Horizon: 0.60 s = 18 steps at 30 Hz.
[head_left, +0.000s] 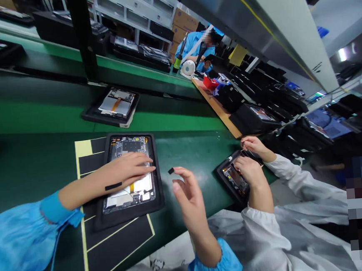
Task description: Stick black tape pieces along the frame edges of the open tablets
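My left hand (132, 168) lies flat, fingers stretched, across an opened tablet (145, 184) whose circuit board and pale battery show. The tablet sits in a black foam tray (157, 175). A black tape strip (113, 186) is stuck on my left wrist. To the right of the tray, my right hand (190, 197) is raised over the table, with a small black tape piece (171, 171) at its index fingertip. The thumb is a little apart from that finger. Under the tray lies a yellow-edged sheet of black pieces (121, 248).
Another opened tablet in a tray (115, 103) rests behind, on the green ledge. At right, a co-worker's hands (249, 167) handle a tablet (234, 179) in its own tray. A person in blue (192, 42) and a small white fan (188, 69) are farther back.
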Tool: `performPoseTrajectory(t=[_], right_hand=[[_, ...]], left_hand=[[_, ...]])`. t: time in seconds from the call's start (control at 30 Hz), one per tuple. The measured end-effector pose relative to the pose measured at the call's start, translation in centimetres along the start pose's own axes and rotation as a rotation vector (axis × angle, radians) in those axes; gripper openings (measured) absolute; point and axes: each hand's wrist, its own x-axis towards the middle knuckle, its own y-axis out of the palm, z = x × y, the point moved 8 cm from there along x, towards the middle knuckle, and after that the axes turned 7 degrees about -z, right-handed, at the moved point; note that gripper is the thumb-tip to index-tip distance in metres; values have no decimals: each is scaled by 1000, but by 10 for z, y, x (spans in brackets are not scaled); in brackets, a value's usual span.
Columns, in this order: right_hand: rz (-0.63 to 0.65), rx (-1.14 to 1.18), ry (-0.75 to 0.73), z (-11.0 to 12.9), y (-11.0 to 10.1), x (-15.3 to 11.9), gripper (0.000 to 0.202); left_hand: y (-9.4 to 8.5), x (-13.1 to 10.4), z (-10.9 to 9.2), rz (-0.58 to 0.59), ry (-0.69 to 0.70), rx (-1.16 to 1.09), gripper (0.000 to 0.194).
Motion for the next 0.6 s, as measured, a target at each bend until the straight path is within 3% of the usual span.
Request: performPoseTrajectory(t=[0.17, 0.3, 0.6], right_hand=[[129, -204, -110, -18, 29, -9, 34], [147, -250, -187, -20, 39, -17, 40], [174, -340, -308, -10, 47, -23, 49]], left_hand=[[11, 27, 43, 167, -69, -176, 40], [16, 42, 64, 228, -58, -296, 38], [29, 46, 75, 201, -82, -285, 24]])
